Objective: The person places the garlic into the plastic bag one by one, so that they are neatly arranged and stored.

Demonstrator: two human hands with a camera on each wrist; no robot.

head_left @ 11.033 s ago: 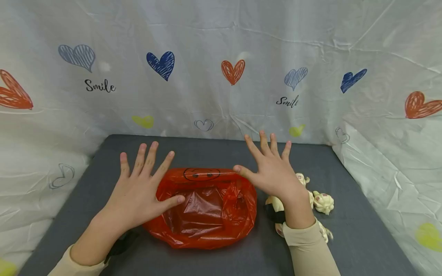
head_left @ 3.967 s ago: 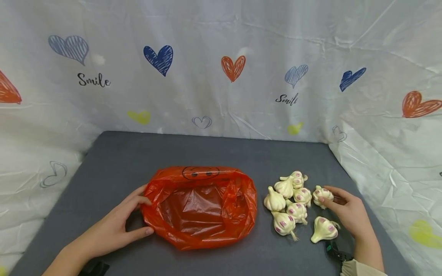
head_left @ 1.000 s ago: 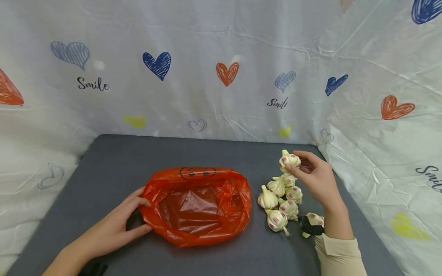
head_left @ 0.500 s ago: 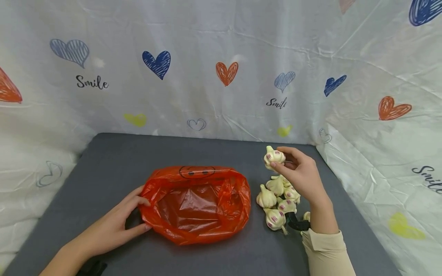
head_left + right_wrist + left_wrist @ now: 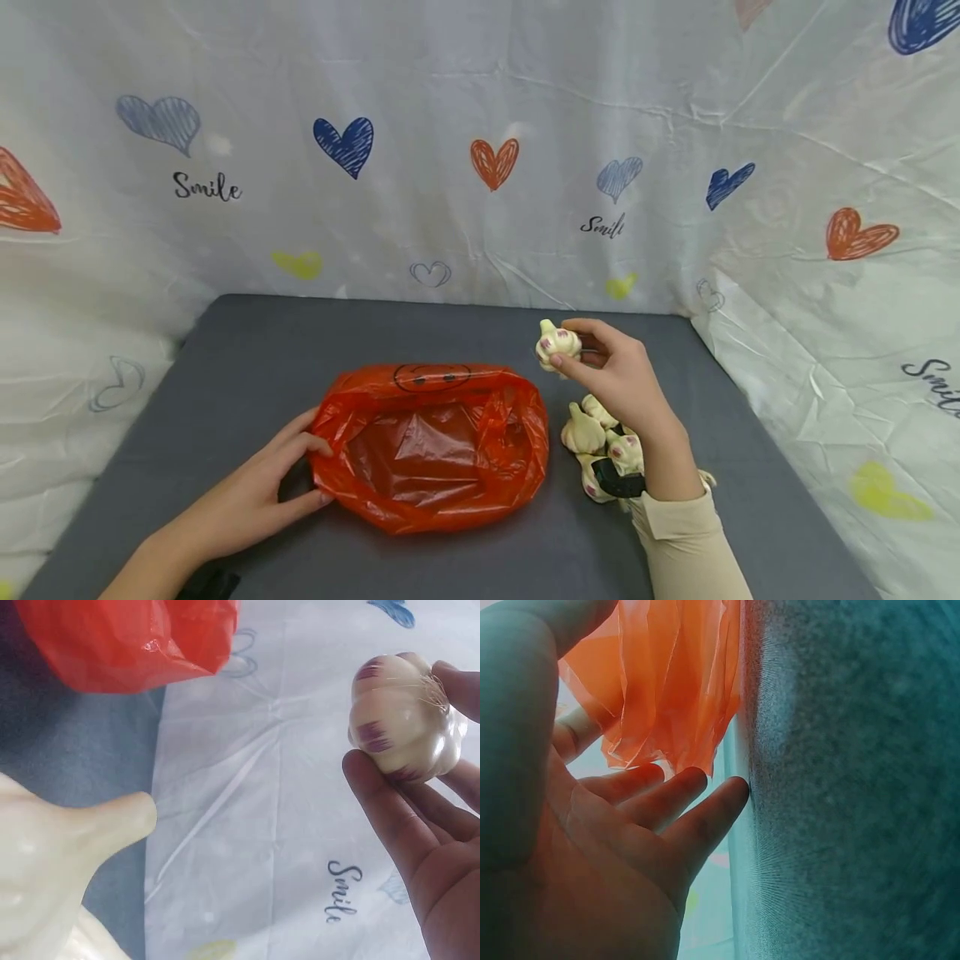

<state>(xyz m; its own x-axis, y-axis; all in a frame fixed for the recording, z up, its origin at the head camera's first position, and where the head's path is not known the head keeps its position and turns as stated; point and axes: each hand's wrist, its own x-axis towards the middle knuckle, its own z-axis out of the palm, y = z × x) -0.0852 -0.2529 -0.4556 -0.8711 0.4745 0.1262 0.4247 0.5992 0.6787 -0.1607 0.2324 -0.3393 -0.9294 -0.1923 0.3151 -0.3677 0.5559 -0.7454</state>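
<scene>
A red plastic bag (image 5: 431,512), its mouth spread wide and a smiley face on its far side, stands on the grey table. My left hand (image 5: 251,487) holds its left end, thumb at the near rim and fingers round the far side; the left wrist view shows the orange-looking plastic (image 5: 667,682) at the fingers. Up and to the right of the bag, my right hand (image 5: 618,375) pinches a garlic bulb (image 5: 557,344) between thumb and fingers, off the table. Purple patches mark this bulb (image 5: 401,720) in the right wrist view.
Several more garlic bulbs (image 5: 583,432) lie right of the bag, partly hidden by my right forearm and its black wrist strap (image 5: 617,481). A white curtain (image 5: 420,192) printed with hearts hangs behind the grey table (image 5: 262,342) and along its sides.
My right hand took a garlic bulb from the right of the pile, raised it and has carried it left past the other bulbs toward the bag. My left hand remains at the bag's left end.
</scene>
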